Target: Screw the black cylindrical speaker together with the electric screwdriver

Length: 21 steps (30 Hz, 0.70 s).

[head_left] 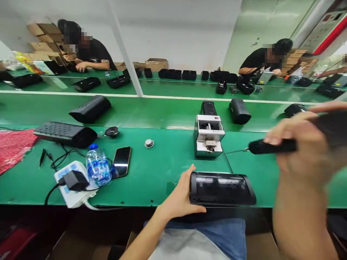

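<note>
While the left hand (180, 195) holds a black capsule-shaped portable speaker (222, 188) at its left end, the thumb stands up against the end and the fingers curve under the body, so this hand is cupped and not pinching. The speaker lies on its side on the green desk (162, 191), very near the front edge, and it shows a glossy dark face with two oval perforated grilles. At 3 o'clock from the speaker, the right hand (298, 144) is raised and somewhat blurred, but its fingers are closed around a black electric screwdriver (271, 146), whose thin metal bit points toward 9 o'clock and does not touch the speaker. At 12 o'clock stands a white and metal screw feeder (208, 135), with only a narrow band of green desk between it and the speaker. At 9 o'clock, well apart from the speaker, are a smartphone (121, 161), a water bottle (97, 165) and a white power strip (72, 184). Behind the desk's far edge lie more black speakers, such as one at (89, 109), on a second green desk.
</note>
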Each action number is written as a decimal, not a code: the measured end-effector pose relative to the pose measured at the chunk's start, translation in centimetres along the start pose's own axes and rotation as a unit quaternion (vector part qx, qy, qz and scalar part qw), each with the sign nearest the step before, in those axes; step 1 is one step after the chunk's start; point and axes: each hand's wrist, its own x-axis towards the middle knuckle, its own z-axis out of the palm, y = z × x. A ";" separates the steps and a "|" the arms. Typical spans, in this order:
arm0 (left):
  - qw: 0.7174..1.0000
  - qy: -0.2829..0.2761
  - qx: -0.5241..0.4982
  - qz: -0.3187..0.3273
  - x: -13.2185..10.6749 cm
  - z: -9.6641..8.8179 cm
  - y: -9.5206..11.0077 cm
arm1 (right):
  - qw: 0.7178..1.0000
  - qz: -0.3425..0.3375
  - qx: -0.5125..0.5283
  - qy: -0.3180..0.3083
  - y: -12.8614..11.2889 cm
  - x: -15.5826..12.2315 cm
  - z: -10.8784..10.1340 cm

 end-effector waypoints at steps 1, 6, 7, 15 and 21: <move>1.000 0.015 -0.013 0.016 -0.1 0.8 -0.4 | 1.000 0.007 -0.009 -0.025 1.1 -0.1 2.0; 0.998 0.043 -0.024 0.049 -0.3 1.6 -1.5 | 0.994 0.069 -0.024 -0.079 5.2 -0.7 6.9; 0.998 0.041 -0.027 0.048 -0.2 1.5 -1.6 | 0.994 0.073 -0.027 -0.079 5.7 -0.7 7.1; 0.996 0.035 -0.053 0.062 0.0 0.9 -0.9 | 0.991 0.092 -0.087 -0.034 7.4 -0.5 8.0; 0.997 0.028 -0.052 0.053 0.0 0.9 -0.7 | 0.990 0.097 -0.100 0.003 7.8 -0.5 8.1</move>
